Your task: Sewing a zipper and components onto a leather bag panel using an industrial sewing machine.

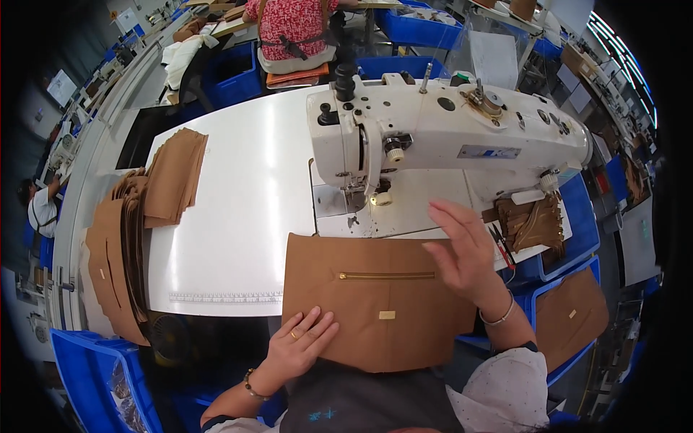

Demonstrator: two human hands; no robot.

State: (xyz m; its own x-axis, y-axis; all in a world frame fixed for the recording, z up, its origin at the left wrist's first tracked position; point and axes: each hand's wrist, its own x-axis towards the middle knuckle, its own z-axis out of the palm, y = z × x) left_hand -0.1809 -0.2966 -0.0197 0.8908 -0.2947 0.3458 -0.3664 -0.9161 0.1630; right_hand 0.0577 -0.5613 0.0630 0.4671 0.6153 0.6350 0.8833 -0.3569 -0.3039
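A brown fabric panel lies over the front edge of the white table and my lap. Across its upper part runs a brass-coloured zipper, and a small pale label sits below. My left hand rests flat on the panel's lower left side, fingers stretched out. Over the upper right corner my right hand is raised, with the thumb apart from the fingers and nothing in it. Just beyond the panel stands a white sewing machine; its needle area is clear of the fabric.
Stacked brown pieces and slit brown panels lie at the left. Small brown pieces and red-handled snips are at the right. Blue bins flank the table; one holds another panel. A person sits beyond.
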